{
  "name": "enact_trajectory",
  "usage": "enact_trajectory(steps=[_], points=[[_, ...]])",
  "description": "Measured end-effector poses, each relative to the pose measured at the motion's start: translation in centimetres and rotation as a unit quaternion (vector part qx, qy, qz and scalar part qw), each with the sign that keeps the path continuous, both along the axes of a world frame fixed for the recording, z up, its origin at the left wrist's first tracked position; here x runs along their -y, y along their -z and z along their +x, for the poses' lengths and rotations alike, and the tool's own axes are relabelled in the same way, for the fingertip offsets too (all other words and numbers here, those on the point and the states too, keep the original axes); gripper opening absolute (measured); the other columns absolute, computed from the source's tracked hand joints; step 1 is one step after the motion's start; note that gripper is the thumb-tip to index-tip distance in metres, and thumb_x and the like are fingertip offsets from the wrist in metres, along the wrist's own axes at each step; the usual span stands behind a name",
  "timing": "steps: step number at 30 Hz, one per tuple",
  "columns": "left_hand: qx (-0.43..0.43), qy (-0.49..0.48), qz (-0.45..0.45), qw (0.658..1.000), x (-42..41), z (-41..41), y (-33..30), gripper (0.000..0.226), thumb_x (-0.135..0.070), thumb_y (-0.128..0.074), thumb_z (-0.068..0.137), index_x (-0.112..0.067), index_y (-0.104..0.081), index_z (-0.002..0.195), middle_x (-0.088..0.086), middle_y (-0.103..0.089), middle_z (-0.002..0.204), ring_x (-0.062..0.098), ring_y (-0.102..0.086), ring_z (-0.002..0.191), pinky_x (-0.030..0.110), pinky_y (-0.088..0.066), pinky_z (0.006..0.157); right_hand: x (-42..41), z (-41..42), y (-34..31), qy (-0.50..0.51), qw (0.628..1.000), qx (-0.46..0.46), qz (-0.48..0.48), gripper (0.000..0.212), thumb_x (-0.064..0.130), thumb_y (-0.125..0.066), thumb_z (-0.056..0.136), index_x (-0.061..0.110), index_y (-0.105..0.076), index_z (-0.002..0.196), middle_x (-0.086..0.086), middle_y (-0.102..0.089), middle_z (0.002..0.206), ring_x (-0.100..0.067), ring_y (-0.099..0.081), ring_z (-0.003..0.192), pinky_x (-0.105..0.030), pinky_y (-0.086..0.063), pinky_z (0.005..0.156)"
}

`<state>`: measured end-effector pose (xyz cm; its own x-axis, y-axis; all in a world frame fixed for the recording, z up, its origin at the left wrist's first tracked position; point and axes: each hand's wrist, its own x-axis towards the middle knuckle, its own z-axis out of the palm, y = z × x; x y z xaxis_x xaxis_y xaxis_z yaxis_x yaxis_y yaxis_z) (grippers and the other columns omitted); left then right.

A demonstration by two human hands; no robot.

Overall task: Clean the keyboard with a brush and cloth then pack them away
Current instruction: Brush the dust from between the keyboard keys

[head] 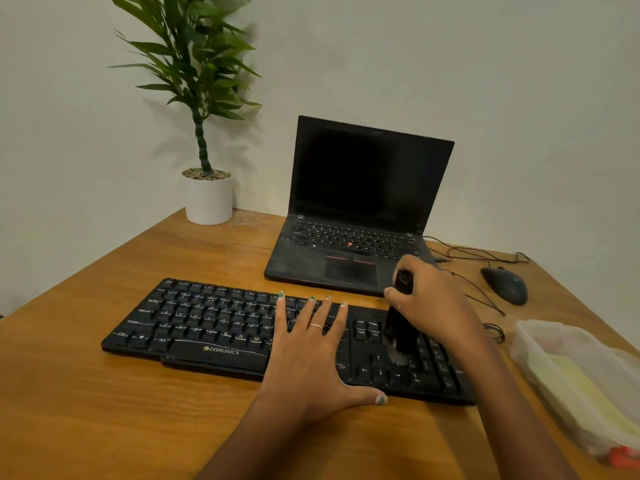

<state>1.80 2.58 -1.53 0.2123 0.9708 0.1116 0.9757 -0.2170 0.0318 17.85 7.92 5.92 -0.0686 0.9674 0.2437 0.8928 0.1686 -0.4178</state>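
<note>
Two hands work the brushing step: left hand flat on the keyboard, right hand gripping the brush, which next should sweep the remaining rows.

The black keyboard carries "ZEBRONICS" on its front edge, with key legends such as "Ctrl" readable.

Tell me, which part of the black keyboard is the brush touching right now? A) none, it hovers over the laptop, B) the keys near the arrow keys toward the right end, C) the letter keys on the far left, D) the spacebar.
B: the right hand grips the brush, its bristles down on the keyboard just above the arrow keys, while the left hand lies flat on the middle.
</note>
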Motion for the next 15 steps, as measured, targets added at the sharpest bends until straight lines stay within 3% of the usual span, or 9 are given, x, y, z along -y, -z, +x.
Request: enact_trajectory(steps=[4, 8, 10, 12, 15], points=[[0.003, 0.001, -0.007, 1.000, 0.1, 0.0, -0.2, 0.122, -0.097, -0.025, 0.060, -0.028, 0.017, 0.152, 0.001, 0.013, 0.162, 0.020, 0.018, 0.147, 0.058, 0.025, 0.109, 0.5, 0.2, -0.4, -0.010, 1.000, 0.018, -0.015, 0.014, 0.028, -0.062, 0.087, 0.024, -0.051, 0.095, 0.007, -0.053, 0.081, -0.009, -0.053, 0.072, -0.023, -0.042, 0.054], [-0.001, 0.001, -0.002, 1.000, 0.0, 0.1, 0.1, 0.120, -0.098, -0.022, 0.061, -0.029, 0.017, 0.152, 0.000, 0.013, 0.162, 0.018, 0.017, 0.148, 0.059, 0.023, 0.110, 0.0, -0.5, 1.4, 0.029, 0.981, -0.050, 0.183, 0.018, 0.032, -0.057, 0.091, 0.021, -0.048, 0.102, 0.004, -0.056, 0.085, -0.015, -0.055, 0.077, -0.030, -0.049, 0.062], [-0.002, -0.001, 0.004, 1.000, 0.0, 0.1, 0.2, 0.120, -0.098, -0.019, 0.061, -0.029, 0.017, 0.152, -0.001, 0.013, 0.162, 0.018, 0.016, 0.148, 0.060, 0.022, 0.109, -0.4, -1.0, 2.4, 0.014, 0.972, -0.076, 0.224, 0.019, 0.031, -0.056, 0.092, 0.020, -0.048, 0.105, 0.004, -0.056, 0.088, -0.011, -0.055, 0.077, -0.028, -0.050, 0.063], [-0.001, -0.001, 0.005, 1.000, 0.0, 0.1, 0.2, 0.120, -0.098, -0.017, 0.060, -0.029, 0.017, 0.152, -0.001, 0.013, 0.162, 0.018, 0.016, 0.148, 0.060, 0.022, 0.110, -0.6, -1.0, 2.5, 0.011, 0.974, -0.101, 0.203, 0.018, 0.031, -0.056, 0.092, 0.020, -0.048, 0.105, 0.004, -0.056, 0.088, -0.009, -0.054, 0.078, -0.023, -0.048, 0.063], [0.000, -0.002, 0.000, 1.000, 0.1, 0.2, 0.1, 0.121, -0.098, -0.017, 0.059, -0.028, 0.018, 0.151, -0.001, 0.013, 0.162, 0.018, 0.016, 0.148, 0.060, 0.022, 0.109, -0.5, -0.6, 1.4, 0.004, 0.993, -0.056, 0.106, 0.017, 0.030, -0.057, 0.091, 0.022, -0.047, 0.102, 0.004, -0.056, 0.085, -0.010, -0.054, 0.075, -0.022, -0.045, 0.058]])
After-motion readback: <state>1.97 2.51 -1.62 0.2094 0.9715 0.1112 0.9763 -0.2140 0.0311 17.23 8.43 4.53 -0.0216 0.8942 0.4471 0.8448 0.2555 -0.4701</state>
